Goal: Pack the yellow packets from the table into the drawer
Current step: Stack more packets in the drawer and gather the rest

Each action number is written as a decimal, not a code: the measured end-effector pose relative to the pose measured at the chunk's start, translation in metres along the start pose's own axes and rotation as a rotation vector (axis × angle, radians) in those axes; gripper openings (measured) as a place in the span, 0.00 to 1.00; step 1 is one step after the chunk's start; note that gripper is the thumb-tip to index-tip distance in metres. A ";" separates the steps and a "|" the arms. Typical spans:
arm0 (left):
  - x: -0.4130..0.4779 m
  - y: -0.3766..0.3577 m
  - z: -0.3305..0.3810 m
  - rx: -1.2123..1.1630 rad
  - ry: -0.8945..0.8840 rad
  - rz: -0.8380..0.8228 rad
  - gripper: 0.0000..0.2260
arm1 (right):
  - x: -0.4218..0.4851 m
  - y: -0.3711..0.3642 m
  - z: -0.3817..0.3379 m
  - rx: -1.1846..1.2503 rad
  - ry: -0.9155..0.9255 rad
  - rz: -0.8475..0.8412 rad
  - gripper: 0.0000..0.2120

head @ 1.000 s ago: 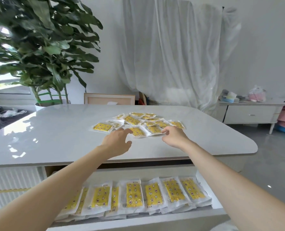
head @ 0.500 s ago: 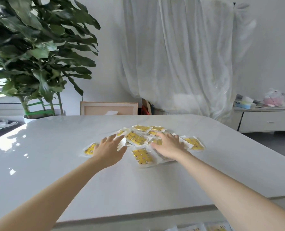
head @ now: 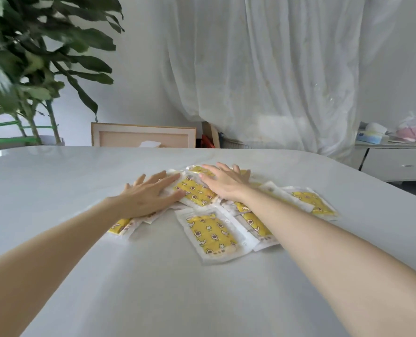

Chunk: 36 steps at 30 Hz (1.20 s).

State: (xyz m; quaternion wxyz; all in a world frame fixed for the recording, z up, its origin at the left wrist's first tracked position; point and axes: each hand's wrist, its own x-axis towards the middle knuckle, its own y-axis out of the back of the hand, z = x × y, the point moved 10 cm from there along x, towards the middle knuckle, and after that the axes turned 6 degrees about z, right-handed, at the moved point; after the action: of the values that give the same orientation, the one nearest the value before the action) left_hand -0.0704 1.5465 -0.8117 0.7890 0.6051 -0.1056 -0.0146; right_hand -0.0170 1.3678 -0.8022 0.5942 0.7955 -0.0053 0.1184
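Observation:
Several yellow packets (head: pixel 212 235) in clear wrappers lie in a loose heap on the white table (head: pixel 56 181). My left hand (head: pixel 148 195) lies flat with straight fingers on the heap's left side. My right hand (head: pixel 224 182) lies flat on the packets at the heap's far middle. Between the two hands shows one yellow packet (head: pixel 193 192). More packets stick out at the right (head: pixel 311 201) and under my left wrist (head: pixel 119 226). The drawer is out of view below the frame.
A large potted plant (head: pixel 31 69) stands behind the table at the left. A wooden frame (head: pixel 143 137) leans beyond the far edge. A white curtain (head: pixel 263 69) hangs at the back. A low white cabinet (head: pixel 396 161) with bags on it stands at the right.
Both hands have reached further forward and now lie flat on the packets. The view has moved closer over the table, and the drawer has dropped out of sight.

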 end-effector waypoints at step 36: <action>-0.159 0.017 0.021 -0.016 0.070 0.101 0.28 | -0.140 -0.001 -0.038 -0.038 0.054 -0.129 0.25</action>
State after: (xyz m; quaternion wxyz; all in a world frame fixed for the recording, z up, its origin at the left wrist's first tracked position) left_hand -0.2316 1.5555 -0.8138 0.7968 0.5928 -0.1081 0.0458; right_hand -0.1599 1.3851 -0.8200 0.6157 0.7792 0.0598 0.1013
